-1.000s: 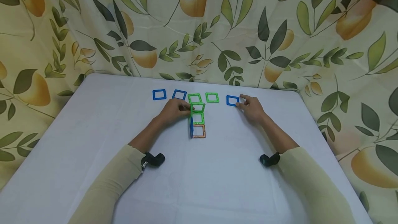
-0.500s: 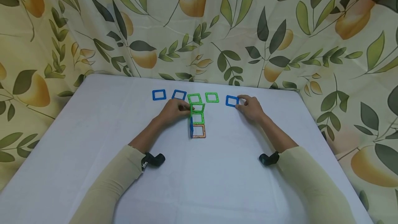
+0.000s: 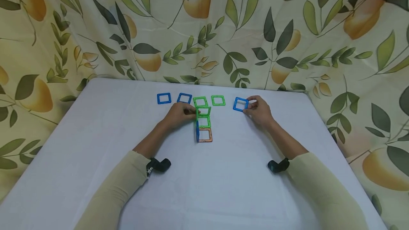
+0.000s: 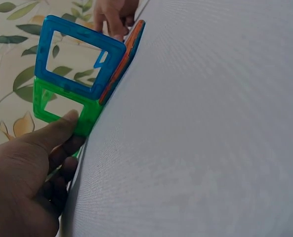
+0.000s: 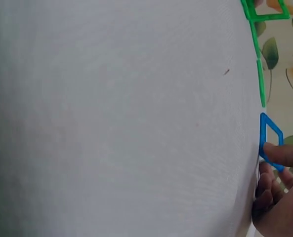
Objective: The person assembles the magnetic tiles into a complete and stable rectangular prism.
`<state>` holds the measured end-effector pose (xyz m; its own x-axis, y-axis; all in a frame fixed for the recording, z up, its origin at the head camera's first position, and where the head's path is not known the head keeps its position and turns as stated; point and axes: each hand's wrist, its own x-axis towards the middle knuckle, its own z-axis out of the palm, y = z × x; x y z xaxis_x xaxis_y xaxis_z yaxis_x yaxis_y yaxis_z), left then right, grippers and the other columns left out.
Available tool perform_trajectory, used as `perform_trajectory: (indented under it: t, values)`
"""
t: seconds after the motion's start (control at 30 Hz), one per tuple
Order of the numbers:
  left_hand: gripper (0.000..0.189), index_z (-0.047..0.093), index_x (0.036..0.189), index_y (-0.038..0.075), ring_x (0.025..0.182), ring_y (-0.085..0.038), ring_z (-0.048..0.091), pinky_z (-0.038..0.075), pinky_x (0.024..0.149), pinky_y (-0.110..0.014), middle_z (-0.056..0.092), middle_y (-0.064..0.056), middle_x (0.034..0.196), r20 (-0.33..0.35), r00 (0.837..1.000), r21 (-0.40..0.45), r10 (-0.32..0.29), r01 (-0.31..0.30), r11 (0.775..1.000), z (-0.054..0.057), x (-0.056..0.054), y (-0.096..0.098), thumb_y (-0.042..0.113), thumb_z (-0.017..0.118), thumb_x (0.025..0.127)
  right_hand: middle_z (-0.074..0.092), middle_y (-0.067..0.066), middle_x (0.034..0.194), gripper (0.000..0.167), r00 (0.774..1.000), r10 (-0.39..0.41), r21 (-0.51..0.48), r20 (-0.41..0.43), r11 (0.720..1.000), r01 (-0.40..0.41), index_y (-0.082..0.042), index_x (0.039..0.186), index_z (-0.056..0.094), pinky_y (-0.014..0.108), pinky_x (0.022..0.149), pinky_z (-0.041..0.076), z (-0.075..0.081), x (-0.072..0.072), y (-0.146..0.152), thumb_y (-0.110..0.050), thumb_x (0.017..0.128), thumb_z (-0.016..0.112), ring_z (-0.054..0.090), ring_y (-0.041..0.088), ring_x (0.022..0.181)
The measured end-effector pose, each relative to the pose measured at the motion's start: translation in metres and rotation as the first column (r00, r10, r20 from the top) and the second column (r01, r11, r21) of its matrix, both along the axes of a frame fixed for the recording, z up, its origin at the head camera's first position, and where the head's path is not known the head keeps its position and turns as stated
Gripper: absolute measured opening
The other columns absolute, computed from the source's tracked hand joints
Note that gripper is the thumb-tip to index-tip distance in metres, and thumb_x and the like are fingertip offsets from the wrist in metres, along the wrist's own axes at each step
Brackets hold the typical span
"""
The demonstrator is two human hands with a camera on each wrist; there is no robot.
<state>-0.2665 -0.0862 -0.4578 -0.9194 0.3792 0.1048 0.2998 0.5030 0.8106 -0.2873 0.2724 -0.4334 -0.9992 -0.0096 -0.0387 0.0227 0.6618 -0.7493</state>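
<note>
My left hand [image 3: 178, 115] pinches an upright green magnetic tile [image 4: 89, 118] between thumb and fingers. Joined to that tile is an upright blue tile [image 4: 81, 35], with an orange tile [image 3: 205, 140] flat on the table at its foot. More green tiles [image 3: 209, 121] adjoin the orange one, one of them tilted up. At the right, my right hand [image 3: 260, 112] pinches a separate blue square tile [image 3: 236, 104] by its near edge. In the right wrist view this blue tile [image 5: 263, 129] is tilted up from the cloth.
Behind the joined tiles, two blue tiles [image 3: 164, 102] and two green tiles [image 3: 218, 104] lie flat in a row near the table's far edge. A white cloth covers the table [image 3: 204, 187]. A patterned curtain [image 3: 204, 45] hangs behind it.
The blue tile in my right hand has gone from lying flat to being tilted up, its fingers now gripping its edge. My left hand stays in place on the green tile.
</note>
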Motion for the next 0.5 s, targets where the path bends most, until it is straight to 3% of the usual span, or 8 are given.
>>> perform_trajectory:
  t: [0.3, 0.5]
  values:
    - [0.019, 0.081, 0.115, 0.017, 0.091, -0.020, 0.060, 0.049, 0.080, -0.035, 0.071, 0.002, 0.102, 0.013, 1.000, 0.008, 0.014, -0.014, 1.000, -0.0040, 0.0002, 0.0000, 0.019, 0.079, 0.096, 0.064, 0.021, 0.112, 0.046, 1.000, -0.015, -0.003, 0.003, 1.000, 0.015, 0.005, 0.140, 0.052, 0.029, 0.083, 0.044, -0.0001, 0.0024, 0.0023, -0.006, 0.100, 0.070, 0.056, 0.026, 0.099]
    - [0.020, 0.081, 0.115, 0.015, 0.091, -0.020, 0.061, 0.049, 0.080, -0.035, 0.072, 0.001, 0.101, -0.001, 1.000, 0.011, 0.009, -0.009, 1.000, -0.0037, -0.0009, 0.0006, 0.018, 0.080, 0.096, 0.063, 0.019, 0.111, 0.030, 1.000, -0.001, 0.011, 0.000, 1.000, 0.001, 0.010, 0.127, 0.063, 0.024, 0.082, 0.045, 0.0011, 0.0049, 0.0004, -0.006, 0.102, 0.066, 0.055, 0.026, 0.100]
